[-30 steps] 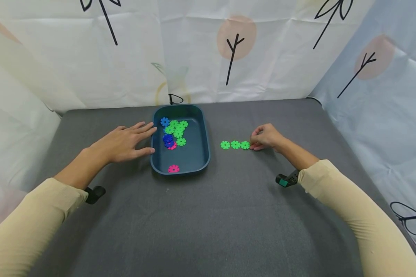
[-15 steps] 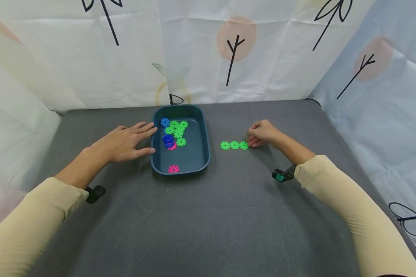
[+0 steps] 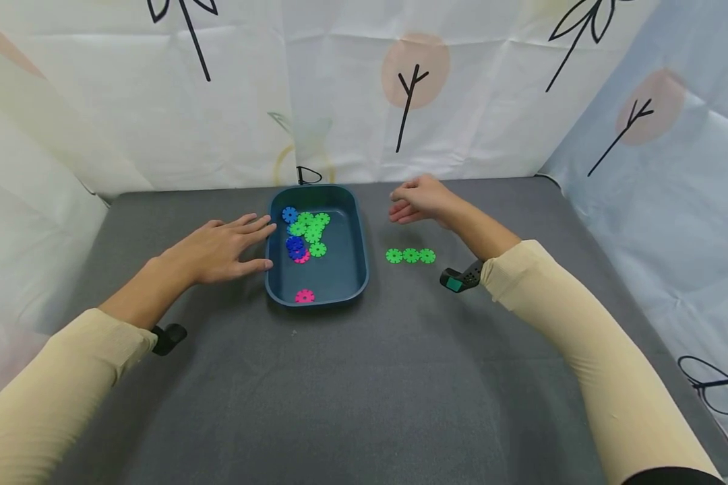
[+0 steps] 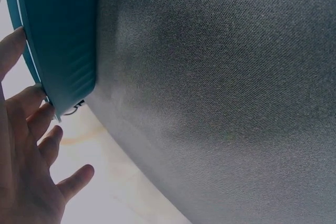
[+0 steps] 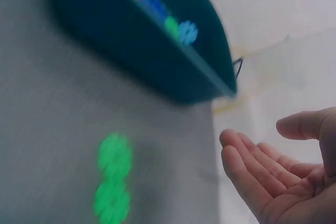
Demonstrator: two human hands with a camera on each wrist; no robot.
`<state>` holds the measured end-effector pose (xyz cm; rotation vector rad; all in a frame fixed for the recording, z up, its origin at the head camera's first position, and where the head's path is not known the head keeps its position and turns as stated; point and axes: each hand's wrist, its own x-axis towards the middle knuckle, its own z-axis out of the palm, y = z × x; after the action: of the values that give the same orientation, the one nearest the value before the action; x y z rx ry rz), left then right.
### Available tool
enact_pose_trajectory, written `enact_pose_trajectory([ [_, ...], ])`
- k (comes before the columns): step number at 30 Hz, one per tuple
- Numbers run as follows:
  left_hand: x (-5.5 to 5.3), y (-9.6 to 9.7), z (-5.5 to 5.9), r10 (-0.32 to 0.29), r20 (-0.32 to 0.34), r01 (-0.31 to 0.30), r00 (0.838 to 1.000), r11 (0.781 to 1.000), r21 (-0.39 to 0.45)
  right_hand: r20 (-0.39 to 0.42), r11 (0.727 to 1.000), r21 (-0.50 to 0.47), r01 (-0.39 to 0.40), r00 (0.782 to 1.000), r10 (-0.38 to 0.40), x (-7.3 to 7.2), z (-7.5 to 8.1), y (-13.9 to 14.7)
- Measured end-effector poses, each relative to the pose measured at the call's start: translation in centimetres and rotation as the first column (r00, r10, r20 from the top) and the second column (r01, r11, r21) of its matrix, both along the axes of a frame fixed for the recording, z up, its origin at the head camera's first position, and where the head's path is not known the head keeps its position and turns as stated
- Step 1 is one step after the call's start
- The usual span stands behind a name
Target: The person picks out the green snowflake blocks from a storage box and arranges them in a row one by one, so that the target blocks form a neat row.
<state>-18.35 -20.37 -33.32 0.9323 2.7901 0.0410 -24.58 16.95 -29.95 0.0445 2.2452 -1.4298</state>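
Observation:
A dark teal tray (image 3: pixel 347 283) holds flower-shaped plastic discs: a green cluster (image 3: pixel 313 233), several blue discs (image 3: pixel 294 244) and a pink disc (image 3: pixel 305 296) near its front end. My left hand (image 3: pixel 221 250) lies with fingers spread at the tray's left side; in the left wrist view its fingertips touch the rim (image 4: pixel 26 40). To the right of the tray, three green discs (image 3: pixel 410 255) form a row on the table. Beyond that row my right hand (image 3: pixel 421 201) hovers, and the right wrist view shows its palm bare, the thumb apart from loosely bent fingers (image 5: pixel 252 169).
A grey cloth covers the table (image 3: pixel 364 391). White patterned fabric (image 3: pixel 340 94) hangs behind it and at both sides. Each wrist wears a small black device, like the one on the right (image 3: pixel 461 277).
My right hand has let go of the right-most green disc and moved up and leftward, toward the tray. The row of three stays on the table. My left hand has not moved.

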Motion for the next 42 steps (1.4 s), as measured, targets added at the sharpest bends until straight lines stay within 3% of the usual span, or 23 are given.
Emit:
enact_pose_trajectory([
  [4,0.0,0.0,0.0,0.005,0.004,-0.005,1.0,1.0,0.001,0.045,0.996,-0.087,-0.028,0.998,0.032,-0.2,1.1,-2.9],
  [8,0.0,0.0,-0.1,0.013,0.01,-0.013,1.0,1.0,0.0,0.09,0.99,-0.114,-0.087,0.991,0.098,0.1,1.0,-5.7],
  [15,0.1,0.0,-0.1,0.02,0.009,-0.02,1.0,1.0,-0.006,0.197,0.983,-0.07,-0.171,0.964,0.181,0.8,-1.0,-9.1],
  [21,0.1,0.1,0.0,0.02,0.014,-0.019,1.0,1.0,-0.006,0.221,0.974,0.007,-0.227,0.95,0.22,1.2,-1.8,-10.6],
  [42,0.2,0.4,0.2,0.02,0.023,-0.02,1.0,1.0,-0.009,0.219,0.979,-0.088,-0.183,0.955,0.198,1.2,-3.3,-12.9],
])
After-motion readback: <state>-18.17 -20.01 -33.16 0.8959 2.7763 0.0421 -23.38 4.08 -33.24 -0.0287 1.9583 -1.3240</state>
